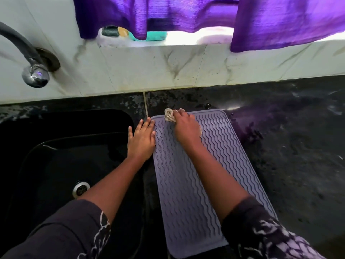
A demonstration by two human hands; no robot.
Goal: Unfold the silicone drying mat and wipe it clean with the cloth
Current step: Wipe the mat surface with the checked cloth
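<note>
mat [196, 174] lies unfolded on the counter [298, 146] beside the sink [56, 146]. my right hand [183, 128] clenches the cloth [169, 115] at its far corner, wiping; left hand [141, 141] flat, fingers released, pinning the edge. next, i'd drag toward me.

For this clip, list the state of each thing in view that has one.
Drying mat: unfolded, flat on counter.
Cloth: bunched, pressed on mat's far corner.
Right hand: closed on cloth.
Left hand: open, flat on mat's left edge.
Tap: no water running.
Curtain: hanging over the sill.
</note>
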